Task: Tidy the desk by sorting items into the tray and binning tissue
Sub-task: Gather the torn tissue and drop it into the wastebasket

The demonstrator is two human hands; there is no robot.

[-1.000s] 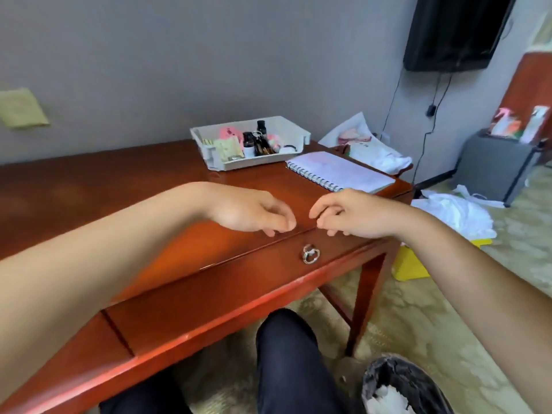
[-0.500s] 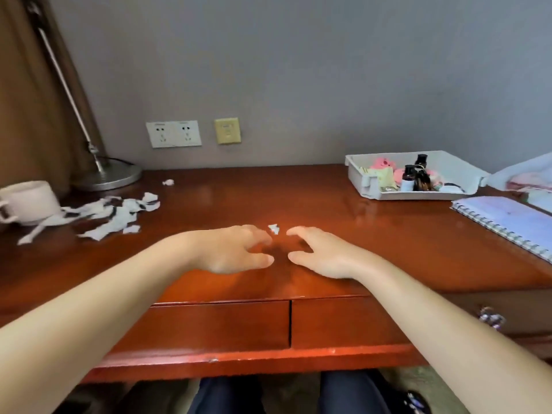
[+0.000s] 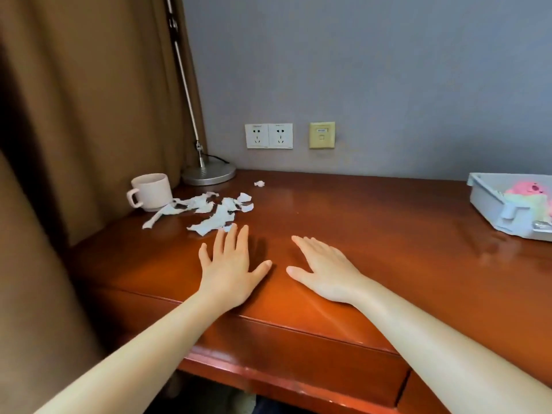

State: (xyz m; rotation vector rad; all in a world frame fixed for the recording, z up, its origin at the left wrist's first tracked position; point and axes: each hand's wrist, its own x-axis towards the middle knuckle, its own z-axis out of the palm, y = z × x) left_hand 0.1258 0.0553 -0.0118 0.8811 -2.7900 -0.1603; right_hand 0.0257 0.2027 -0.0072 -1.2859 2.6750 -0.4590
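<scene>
Tissue scraps (image 3: 209,216) are lying by the cup (image 3: 152,191); we are resting left hand (image 3: 228,270) and right hand (image 3: 322,273) flat, grips apart, empty, likely to gather them.

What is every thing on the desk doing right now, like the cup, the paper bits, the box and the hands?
left hand: flat and open on the desk, fingertips by the tissue pieces.
right hand: flat and open on the desk, holding nothing.
tissue pieces: torn, scattered beside the mug.
mug: upright; inside hidden.
tray: on the desk, items inside, partly out of frame.
lamp base: standing by the wall.
</scene>
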